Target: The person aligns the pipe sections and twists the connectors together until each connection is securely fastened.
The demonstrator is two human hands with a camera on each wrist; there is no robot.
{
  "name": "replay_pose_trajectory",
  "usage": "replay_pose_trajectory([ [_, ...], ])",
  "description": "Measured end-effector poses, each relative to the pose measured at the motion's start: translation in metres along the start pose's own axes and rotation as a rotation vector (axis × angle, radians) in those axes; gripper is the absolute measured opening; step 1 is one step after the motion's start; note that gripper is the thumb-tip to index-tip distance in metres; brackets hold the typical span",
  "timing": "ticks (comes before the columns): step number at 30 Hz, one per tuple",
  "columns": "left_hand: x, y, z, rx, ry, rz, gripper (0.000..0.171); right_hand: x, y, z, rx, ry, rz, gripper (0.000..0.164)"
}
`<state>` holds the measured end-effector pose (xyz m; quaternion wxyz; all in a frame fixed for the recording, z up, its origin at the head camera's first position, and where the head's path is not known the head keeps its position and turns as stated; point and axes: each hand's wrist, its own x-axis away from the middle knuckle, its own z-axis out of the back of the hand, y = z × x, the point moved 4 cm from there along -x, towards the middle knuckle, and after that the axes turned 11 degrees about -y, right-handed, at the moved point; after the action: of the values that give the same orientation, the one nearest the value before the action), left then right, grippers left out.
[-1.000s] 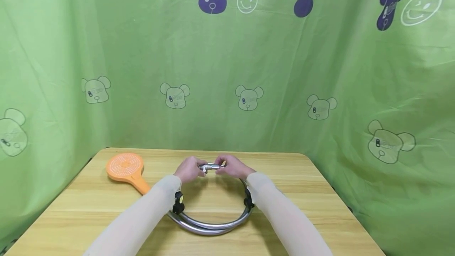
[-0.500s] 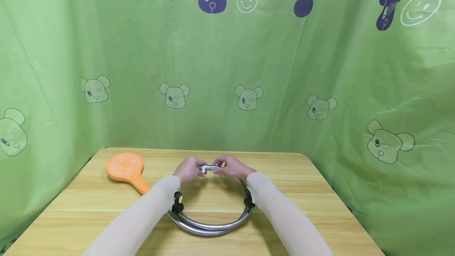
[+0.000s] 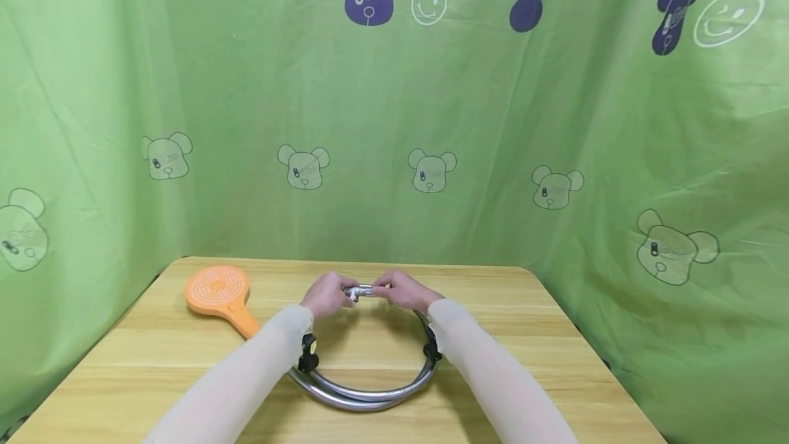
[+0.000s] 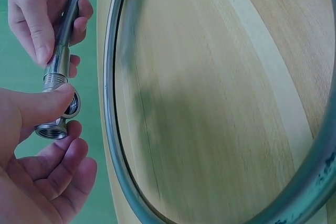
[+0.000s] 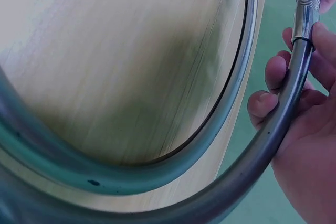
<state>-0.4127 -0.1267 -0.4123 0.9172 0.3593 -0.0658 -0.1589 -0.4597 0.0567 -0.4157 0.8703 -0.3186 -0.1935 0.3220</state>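
Over the far part of the table, my left hand (image 3: 327, 295) pinches a chrome branched pipe fitting (image 4: 47, 129) between thumb and fingers. Its threaded round opening faces outward in the left wrist view. My right hand (image 3: 403, 290) grips the end of a grey metallic shower hose (image 5: 283, 108), fingers curled round the hose and its chrome end nut (image 4: 58, 61). The nut lines up with the fitting, and a short band of thread (image 4: 55, 81) shows between them. The hose loops back toward me in a double curve. An orange shower head (image 3: 217, 288) lies at the left, its handle partly hidden behind my left forearm.
The wooden table (image 3: 524, 375) has its far edge just beyond my hands. A green patterned curtain (image 3: 370, 225) hangs behind and along both sides. A black wrist mount (image 3: 309, 353) sits at my left wrist, close to the hose loop.
My right fingers shift slightly to and fro along the hose end. My left hand keeps the fitting in nearly the same place, and the shower head has not moved.
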Motion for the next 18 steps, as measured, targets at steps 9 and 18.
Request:
replay_pose_trajectory([
  [9, -0.0021, 0.0009, 0.0005, 0.015, 0.009, 0.003, 0.045, -0.0024, -0.0004, 0.0025, -0.004, 0.060, 0.093, 0.016],
  [18, -0.0006, -0.0004, -0.0033, 0.011, 0.013, -0.015, 0.041, 0.0045, 0.0000, -0.0002, -0.001, -0.023, 0.021, 0.026],
])
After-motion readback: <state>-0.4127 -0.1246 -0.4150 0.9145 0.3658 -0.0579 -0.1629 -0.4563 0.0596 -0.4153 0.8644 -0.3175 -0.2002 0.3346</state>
